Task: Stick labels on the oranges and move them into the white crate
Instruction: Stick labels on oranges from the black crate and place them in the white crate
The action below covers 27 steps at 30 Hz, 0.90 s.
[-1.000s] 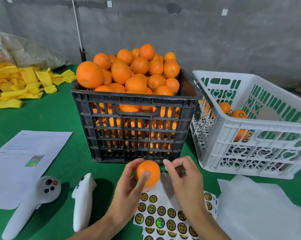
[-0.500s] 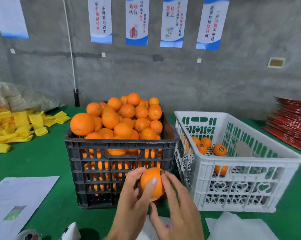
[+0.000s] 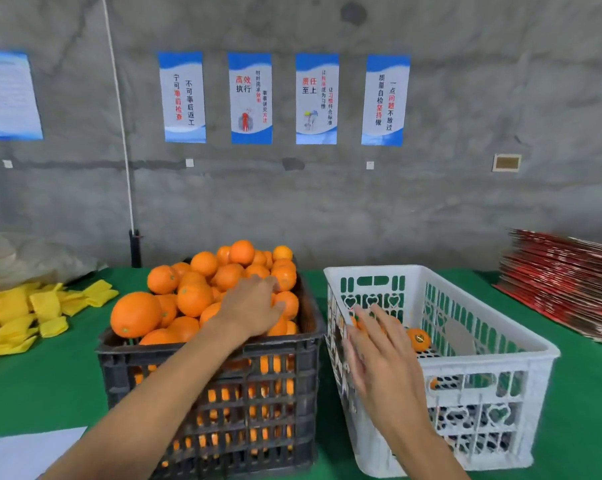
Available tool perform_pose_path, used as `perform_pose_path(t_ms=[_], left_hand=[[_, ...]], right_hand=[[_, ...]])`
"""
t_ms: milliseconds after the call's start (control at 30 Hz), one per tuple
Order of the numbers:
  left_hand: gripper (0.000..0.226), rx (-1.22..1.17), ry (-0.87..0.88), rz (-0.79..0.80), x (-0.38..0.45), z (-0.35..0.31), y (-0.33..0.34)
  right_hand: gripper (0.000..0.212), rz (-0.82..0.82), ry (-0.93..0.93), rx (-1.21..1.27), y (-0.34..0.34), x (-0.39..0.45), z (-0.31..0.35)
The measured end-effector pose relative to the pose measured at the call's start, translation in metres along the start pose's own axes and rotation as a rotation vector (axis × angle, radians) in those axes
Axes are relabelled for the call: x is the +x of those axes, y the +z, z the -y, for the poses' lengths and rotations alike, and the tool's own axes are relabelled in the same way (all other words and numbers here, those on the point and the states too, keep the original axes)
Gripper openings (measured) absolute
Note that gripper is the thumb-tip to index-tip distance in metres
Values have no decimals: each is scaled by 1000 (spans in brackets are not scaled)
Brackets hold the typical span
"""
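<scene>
A black crate [image 3: 209, 355] heaped with oranges [image 3: 135, 315] stands at the centre of the green table. My left hand [image 3: 253, 306] lies on top of the heap at its right side, fingers loosely spread over the fruit and touching one orange [image 3: 289, 303]. To the right stands the white crate [image 3: 483, 362]. My right hand [image 3: 379, 355] hovers over its near left corner, fingers straight and spread, holding nothing and blurred by motion. Inside the white crate a labelled orange [image 3: 419, 339] lies on the floor, and more orange shows behind my fingers.
Yellow foam sleeves [image 3: 33, 310] are piled at the left. A stack of red flat cartons [image 3: 566, 282] sits at the far right. A white paper sheet [image 3: 26, 452] lies at the near left corner. A grey wall with posters closes the back.
The orange I held in both hands is gone from them. My right hand moved over the white crate and opened; my left hand moved up onto the heap. The camera tilted up.
</scene>
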<state>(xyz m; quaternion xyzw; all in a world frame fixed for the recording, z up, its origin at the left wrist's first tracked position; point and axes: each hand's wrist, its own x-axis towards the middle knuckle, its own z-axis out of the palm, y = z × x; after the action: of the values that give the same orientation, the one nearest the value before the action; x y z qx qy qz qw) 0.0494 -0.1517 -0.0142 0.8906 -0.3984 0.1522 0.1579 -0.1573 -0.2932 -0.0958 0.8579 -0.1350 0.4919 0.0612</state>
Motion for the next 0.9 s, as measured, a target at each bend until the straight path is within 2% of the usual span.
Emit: perform_pose_path(t_ms=[67,100,133,200,333,400,500,567,600,667,733,767,833,900], left_hand=[[57,6,-65,321,18,20,3],[65,12,-65,421,22,24,5],[70,44,-50,469,26,25,9],[76,109,-26,468,34,24,18],[78,126,-26,353,33,17,18],[75,-23,-53,115,19,17,9],[74,-431,-112,-350,-24,13,-6],[67,-600,-74,-577,-67,8,-7],[63,-638,-27,-642,-89,7,-5],[61,-592,91,-685,-131,9,5],[67,-369,219,-654,-167,20,23],[70,-250,284,-617,-180,27,35],[74,-135,347,-500,-209,40,66],[74,-116,314,-352,-230,46,94]], right_hand=[[38,5,-24,52,10,-7,9],[38,0,-26,90,14,-11,14],[36,-3,-23,121,17,-14,19],[33,6,-13,145,22,-18,28],[23,51,36,170,26,-26,37],[29,31,53,218,22,-27,39],[36,42,114,299,16,-27,51],[43,63,158,315,11,-29,62],[48,58,177,310,8,-30,68],[52,11,180,336,1,-36,82],[45,-10,140,483,-2,-53,101],[41,29,104,565,-1,-65,110],[36,207,34,646,6,-97,120],[34,422,-7,603,15,-122,109]])
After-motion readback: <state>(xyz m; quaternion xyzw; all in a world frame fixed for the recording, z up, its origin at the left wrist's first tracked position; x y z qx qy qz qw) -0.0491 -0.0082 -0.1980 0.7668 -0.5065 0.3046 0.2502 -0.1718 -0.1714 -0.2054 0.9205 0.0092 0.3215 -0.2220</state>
